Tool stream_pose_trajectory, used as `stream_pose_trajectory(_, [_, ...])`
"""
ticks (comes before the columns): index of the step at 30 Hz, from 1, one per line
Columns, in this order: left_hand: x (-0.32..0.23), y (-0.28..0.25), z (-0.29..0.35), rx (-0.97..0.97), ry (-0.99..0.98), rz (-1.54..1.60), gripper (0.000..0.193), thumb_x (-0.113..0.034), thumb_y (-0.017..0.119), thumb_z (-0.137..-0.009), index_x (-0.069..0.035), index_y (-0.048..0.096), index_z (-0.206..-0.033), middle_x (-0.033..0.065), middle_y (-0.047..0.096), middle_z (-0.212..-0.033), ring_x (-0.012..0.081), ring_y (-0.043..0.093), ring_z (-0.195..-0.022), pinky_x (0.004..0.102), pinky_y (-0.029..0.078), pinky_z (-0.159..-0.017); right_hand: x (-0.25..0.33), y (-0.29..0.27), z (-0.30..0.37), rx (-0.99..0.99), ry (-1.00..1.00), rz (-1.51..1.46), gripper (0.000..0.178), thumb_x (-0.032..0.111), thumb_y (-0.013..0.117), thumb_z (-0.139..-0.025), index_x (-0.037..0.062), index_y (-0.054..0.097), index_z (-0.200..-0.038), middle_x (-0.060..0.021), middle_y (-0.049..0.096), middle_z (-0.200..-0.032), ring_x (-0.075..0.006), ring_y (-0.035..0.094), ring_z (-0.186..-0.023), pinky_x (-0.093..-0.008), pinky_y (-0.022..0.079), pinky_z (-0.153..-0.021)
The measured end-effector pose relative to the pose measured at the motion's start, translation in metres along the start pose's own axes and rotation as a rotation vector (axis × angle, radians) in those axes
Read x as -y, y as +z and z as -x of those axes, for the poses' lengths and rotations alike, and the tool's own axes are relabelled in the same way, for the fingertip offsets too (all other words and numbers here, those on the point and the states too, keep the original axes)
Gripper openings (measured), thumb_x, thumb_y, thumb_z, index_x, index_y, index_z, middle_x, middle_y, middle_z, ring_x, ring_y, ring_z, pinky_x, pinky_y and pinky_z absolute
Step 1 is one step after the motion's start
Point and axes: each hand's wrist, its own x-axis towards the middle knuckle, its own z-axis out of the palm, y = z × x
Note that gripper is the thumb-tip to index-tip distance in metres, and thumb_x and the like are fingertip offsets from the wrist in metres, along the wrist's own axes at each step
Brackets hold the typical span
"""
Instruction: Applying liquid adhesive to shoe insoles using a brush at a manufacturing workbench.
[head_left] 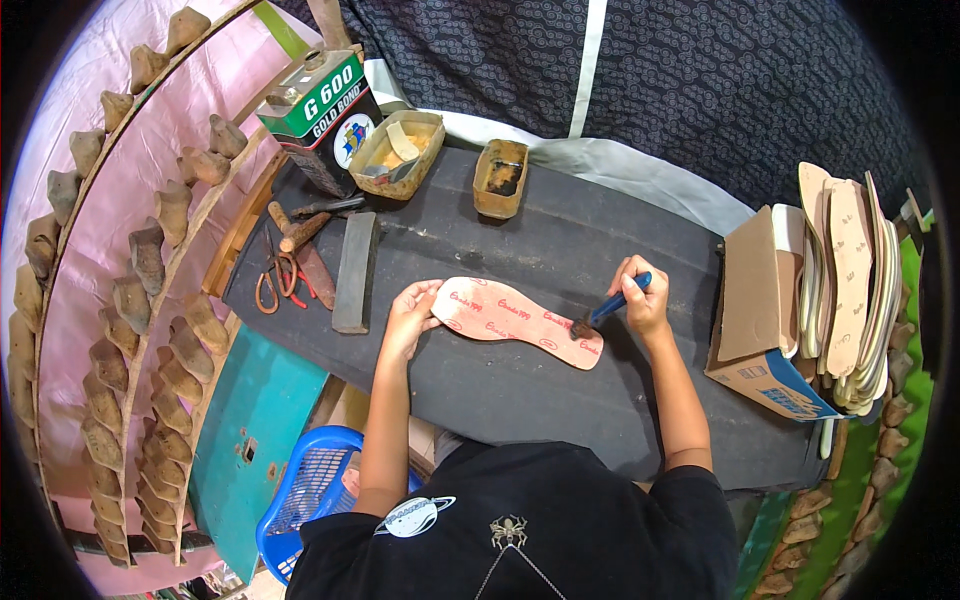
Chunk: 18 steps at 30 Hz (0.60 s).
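A pinkish shoe insole [510, 318] with red print lies lengthwise over the dark worktable. Its broad left end is pinched between the thumb and fingers of my left hand [412, 312]. My right hand [643, 292] grips a brush [612, 306] by its blue handle. The dark bristles touch the insole near its narrow right end. Beyond them, at the table's far side, stands a small tan tub [500, 180] with dark residue inside. To its left is a larger tub [398, 155] holding yellowish stuff and a pale flat piece.
A green, white and black can [320, 120] stands far left. Near it lie scissors [270, 275], a hammer [300, 232] and a grey block [356, 272]. A cardboard box [765, 320] of insoles is at right. Wooden shoe lasts [145, 255] line racks at left; a blue basket [300, 490] sits below.
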Motion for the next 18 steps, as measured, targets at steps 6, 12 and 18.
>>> stream_pose_trajectory(6, [0.001,0.003,0.000,0.026,-0.001,-0.011,0.028,-0.022,0.046,-0.086,-0.003,0.048,-0.105,0.0051,0.057,-0.093,0.0099,0.057,-0.079,0.0224,0.047,-0.068,0.010,0.011,-0.006,0.041,-0.088,0.063,0.017,0.013,0.049,-0.076,0.0021,0.048,-0.063,-0.0073,0.052,-0.059,-0.0164,0.052,-0.052,-0.0259,0.041,-0.050])
stream_pose_trajectory(12, [-0.001,0.003,0.003,0.004,-0.003,-0.010,0.028,-0.023,0.046,-0.086,-0.003,0.048,-0.106,0.0038,0.057,-0.093,0.0088,0.056,-0.079,0.0210,0.046,-0.065,0.011,0.021,0.000,0.125,-0.053,0.121,0.011,0.011,0.049,-0.078,0.0010,0.049,-0.072,-0.0100,0.058,-0.072,-0.0155,0.054,-0.065,-0.0266,0.043,-0.059])
stream_pose_trajectory(18, [-0.001,0.001,0.001,0.011,-0.004,0.013,0.028,-0.022,0.047,-0.086,-0.003,0.047,-0.106,0.0042,0.057,-0.092,0.0100,0.057,-0.078,0.0231,0.046,-0.066,0.012,-0.022,0.036,-0.101,0.062,0.062,0.021,0.018,0.048,-0.079,0.0028,0.046,-0.065,-0.0082,0.054,-0.064,-0.0132,0.049,-0.057,-0.0247,0.040,-0.054])
